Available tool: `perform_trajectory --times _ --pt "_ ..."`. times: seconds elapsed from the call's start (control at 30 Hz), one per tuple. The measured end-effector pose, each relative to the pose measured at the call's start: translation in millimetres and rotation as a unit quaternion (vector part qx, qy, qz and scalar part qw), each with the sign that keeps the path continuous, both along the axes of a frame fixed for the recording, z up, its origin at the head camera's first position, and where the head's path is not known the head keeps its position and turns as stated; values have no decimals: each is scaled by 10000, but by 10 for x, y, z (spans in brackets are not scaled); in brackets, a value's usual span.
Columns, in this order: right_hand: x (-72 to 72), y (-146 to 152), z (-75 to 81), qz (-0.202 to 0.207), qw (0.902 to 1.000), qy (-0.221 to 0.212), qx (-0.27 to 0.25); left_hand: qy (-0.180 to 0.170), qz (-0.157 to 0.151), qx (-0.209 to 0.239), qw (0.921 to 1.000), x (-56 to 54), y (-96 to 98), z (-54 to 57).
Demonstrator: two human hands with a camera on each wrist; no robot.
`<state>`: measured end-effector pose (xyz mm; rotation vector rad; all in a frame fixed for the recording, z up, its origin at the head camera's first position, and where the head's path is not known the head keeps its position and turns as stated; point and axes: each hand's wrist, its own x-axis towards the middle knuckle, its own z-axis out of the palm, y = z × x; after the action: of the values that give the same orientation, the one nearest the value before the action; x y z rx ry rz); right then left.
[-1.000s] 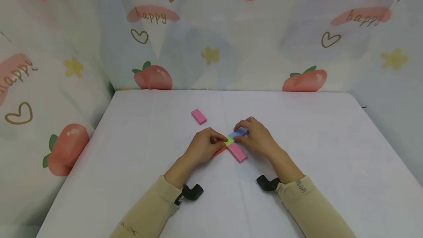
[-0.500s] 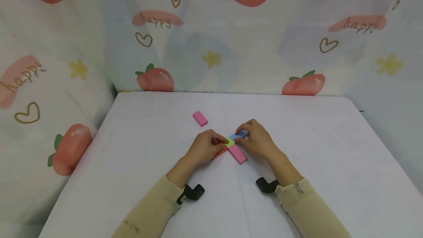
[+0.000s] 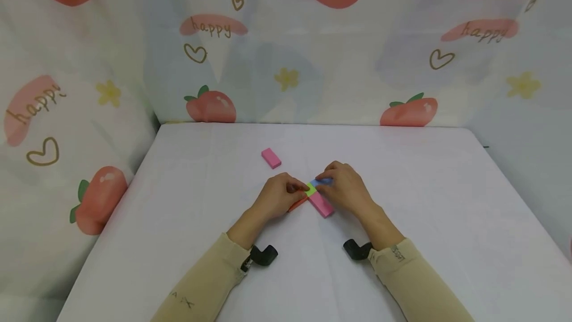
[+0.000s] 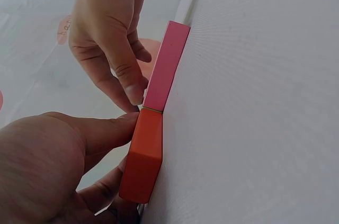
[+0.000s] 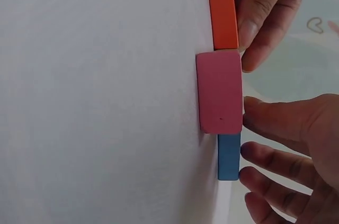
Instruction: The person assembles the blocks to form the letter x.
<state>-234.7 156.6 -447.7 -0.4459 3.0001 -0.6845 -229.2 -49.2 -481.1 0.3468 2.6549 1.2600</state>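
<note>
Four coloured pieces meet in a cross shape on the white table: a small green block [image 3: 311, 191] at the centre, a pink block [image 3: 321, 204] toward the near right, an orange block [image 3: 298, 203] at the left and a blue block [image 3: 321, 182] at the far right. My left hand [image 3: 276, 196] pinches the orange block between thumb and fingers, tips close to the green one. My right hand [image 3: 346, 189] pinches the blue block, largely covering it. In the right wrist view, the pink block [image 5: 220, 91] stands in front of the orange [image 5: 222, 12] and blue [image 5: 229, 156] blocks.
A second pink block [image 3: 271, 158] lies apart, farther back on the white table [image 3: 201, 173]. Printed cloth [image 3: 339, 63] walls the back and sides. Each wrist carries a black camera mount, such as the left black mount [image 3: 264, 256].
The head view shifts slightly. Both hands stay at the same blocks, with only slight movement of the fingers; the lone pink block stays where it was.
</note>
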Motion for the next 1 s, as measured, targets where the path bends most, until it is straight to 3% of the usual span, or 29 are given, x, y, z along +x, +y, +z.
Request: perform_trajectory --times 0.5,0.67,1.0 --pt "177 36 134 547 9969 -431 379 -55 29 154 9999 11 -5 0" --pt "167 73 113 783 9949 -468 425 -180 91 100 9997 11 7 -25" --pt "154 94 102 705 9950 -559 434 -220 27 50 9997 9 -14 15"
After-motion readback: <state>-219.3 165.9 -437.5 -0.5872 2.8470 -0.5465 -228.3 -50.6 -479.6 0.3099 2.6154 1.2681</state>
